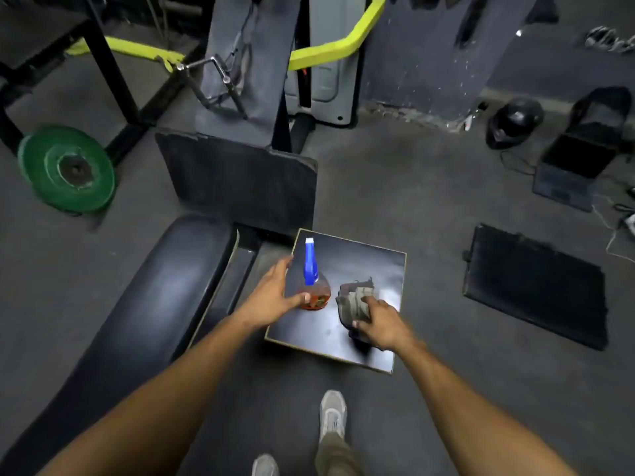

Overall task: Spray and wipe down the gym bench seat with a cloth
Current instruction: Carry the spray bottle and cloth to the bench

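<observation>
A spray bottle [313,286] with a blue trigger head and orange-red liquid stands upright on a black square board [378,266]. Beside it on the right lies a crumpled grey cloth [355,293]. My left hand [275,290] is spread open just left of the bottle, thumb touching its base. My right hand [381,324] rests on the near side of the cloth, fingers curled onto it. The black padded bench seat [144,304] runs along the left, from the lower left corner toward the middle.
A green weight plate [68,168] leans at the left. A dark angled pad [240,180] and machine frame with a yellow bar [330,49] stand behind. A helmet [515,121], a laptop [570,173] and a black mat [536,286] lie on the right floor. My shoes [331,417] are below.
</observation>
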Demonstrator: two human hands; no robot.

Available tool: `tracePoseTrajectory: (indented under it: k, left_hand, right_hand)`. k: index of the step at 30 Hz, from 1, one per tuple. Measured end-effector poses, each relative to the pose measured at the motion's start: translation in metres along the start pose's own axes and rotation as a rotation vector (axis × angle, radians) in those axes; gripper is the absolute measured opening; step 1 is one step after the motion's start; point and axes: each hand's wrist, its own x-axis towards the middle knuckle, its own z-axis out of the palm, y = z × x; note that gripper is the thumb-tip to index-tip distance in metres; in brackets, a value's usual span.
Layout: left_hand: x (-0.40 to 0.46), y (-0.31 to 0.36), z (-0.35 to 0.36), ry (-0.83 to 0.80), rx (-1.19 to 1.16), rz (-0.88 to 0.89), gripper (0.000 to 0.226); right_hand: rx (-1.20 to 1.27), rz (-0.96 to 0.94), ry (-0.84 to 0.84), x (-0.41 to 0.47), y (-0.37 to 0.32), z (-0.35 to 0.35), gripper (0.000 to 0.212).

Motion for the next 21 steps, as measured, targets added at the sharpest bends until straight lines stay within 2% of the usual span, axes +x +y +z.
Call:
tracePoseTrajectory:
  k: [5, 9, 17, 21]
  left_hand:
    - [0.036, -0.005, 0.023, 0.006, -0.076, -0.042, 0.094]
    - [0.044, -0.004, 0.030, -0.006, -0.123, -0.053, 0.096]
    - [0.039, -0.013, 0.031, 0.009, -0.120, 0.003, 0.055]
    - [0.022, -0.012, 0.021, 0.031, -0.141, -0.022, 0.044]
  right_hand:
    - [-0.130, 0.015, -0.098, 0.031, 0.020, 0.026, 0.053]
    - [-0.223, -0.014, -0.052, 0.040, 0.027, 0.042, 0.051]
    - [-0.210, -0.042, -0.035, 0.054, 0.022, 0.046, 0.035]
    - [-0.139, -0.049, -0.041, 0.051, 0.005, 0.038, 0.025]
